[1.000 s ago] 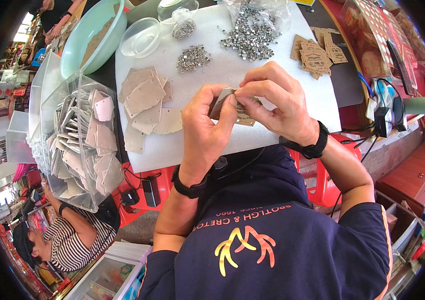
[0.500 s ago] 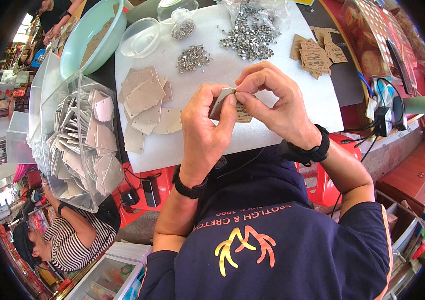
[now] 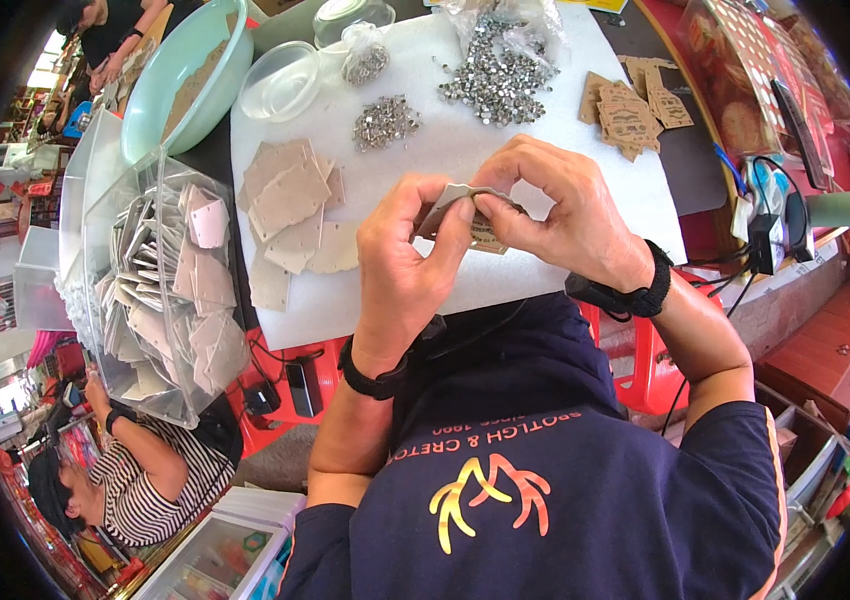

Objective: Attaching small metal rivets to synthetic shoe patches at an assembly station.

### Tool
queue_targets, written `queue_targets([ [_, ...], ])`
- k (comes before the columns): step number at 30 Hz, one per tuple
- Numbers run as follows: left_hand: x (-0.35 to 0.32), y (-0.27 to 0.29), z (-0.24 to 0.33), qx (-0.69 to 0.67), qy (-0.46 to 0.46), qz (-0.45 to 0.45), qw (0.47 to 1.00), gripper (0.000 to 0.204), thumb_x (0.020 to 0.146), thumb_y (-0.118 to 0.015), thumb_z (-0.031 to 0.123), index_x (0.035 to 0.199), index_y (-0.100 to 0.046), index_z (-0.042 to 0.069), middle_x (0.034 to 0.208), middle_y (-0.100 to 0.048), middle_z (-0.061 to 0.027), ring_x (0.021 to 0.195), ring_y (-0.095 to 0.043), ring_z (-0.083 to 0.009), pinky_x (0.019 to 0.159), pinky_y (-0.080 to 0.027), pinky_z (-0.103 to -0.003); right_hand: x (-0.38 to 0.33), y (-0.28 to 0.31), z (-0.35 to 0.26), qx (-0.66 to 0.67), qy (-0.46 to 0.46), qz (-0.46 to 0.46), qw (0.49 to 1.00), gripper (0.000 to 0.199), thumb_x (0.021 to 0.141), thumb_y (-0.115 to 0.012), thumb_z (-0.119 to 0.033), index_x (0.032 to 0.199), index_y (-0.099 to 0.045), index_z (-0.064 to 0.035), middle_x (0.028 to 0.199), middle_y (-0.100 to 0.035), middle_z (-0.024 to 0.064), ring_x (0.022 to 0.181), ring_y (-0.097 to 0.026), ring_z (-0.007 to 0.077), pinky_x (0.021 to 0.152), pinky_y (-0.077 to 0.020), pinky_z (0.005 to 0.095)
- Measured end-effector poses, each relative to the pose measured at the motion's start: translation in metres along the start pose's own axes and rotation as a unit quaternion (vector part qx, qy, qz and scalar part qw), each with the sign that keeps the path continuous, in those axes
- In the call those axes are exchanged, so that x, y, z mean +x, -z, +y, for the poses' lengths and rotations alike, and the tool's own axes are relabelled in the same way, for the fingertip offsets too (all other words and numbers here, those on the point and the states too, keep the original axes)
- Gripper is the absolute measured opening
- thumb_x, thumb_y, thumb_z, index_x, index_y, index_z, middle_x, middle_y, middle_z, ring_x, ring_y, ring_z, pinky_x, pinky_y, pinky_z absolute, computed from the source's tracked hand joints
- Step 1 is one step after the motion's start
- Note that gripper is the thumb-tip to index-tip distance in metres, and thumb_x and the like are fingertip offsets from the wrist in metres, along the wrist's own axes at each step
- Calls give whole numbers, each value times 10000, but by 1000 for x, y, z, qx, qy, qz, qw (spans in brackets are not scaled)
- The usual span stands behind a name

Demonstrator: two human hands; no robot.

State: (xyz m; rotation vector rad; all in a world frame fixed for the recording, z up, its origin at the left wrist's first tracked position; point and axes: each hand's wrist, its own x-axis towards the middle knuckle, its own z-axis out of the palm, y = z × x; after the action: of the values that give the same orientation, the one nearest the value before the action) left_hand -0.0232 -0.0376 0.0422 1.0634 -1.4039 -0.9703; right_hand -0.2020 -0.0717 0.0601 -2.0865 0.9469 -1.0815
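A small cardboard card [image 3: 486, 235], with print on its underside, is held above the front of the white foam sheet [image 3: 325, 312]. My left hand [image 3: 407, 265] is closed on its left part, thumb on the near side. My right hand [image 3: 570, 225] pinches the right part between thumb and fingers; whether a small stud is under the fingertips cannot be seen. Beyond the hands lie a small heap of metal studs [image 3: 386, 122] and a larger heap [image 3: 497, 78] spilling from a clear plastic bag. To the left, grey-brown cards [image 3: 290, 200] lie in an overlapping pile.
A clear bin [image 3: 167, 290] full of cards and a pale green basin [image 3: 235, 85] stand on the left. A clear round tub [image 3: 280, 80] is at the back. Printed brown cards [image 3: 630, 115] lie back right, near cables [image 3: 740, 262]. Another person [image 3: 160, 480] sits lower left.
The right hand has shifted slightly right and down, its fingers now closer round the card. The card's upper edge has turned, showing more between both hands.
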Motion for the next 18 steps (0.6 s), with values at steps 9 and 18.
queue_targets([
  [9, -3, 4, -3, 25, 31, -48, 998, 89, 890, -640, 41, 903, -560, 4, 697, -524, -8, 611, -477, -62, 547, -391, -243, -6, 0, 6, 113, -116, -55, 985, 157, 830, -644, -110, 905, -586, 15, 756, -587, 78, 662, -556, 150, 631, -482, 301],
  [18, -5, -7, -8, -6, 65, -63, 996, 67, 923, -614, 54, 946, -578, 3, 741, -560, 10, 648, -512, -41, 580, -412, -215, -10, 10, 6, 125, -186, -109, 968, 134, 880, -618, -107, 934, -593, 13, 826, -611, 33, 718, -550, 79, 657, -481, 259],
])
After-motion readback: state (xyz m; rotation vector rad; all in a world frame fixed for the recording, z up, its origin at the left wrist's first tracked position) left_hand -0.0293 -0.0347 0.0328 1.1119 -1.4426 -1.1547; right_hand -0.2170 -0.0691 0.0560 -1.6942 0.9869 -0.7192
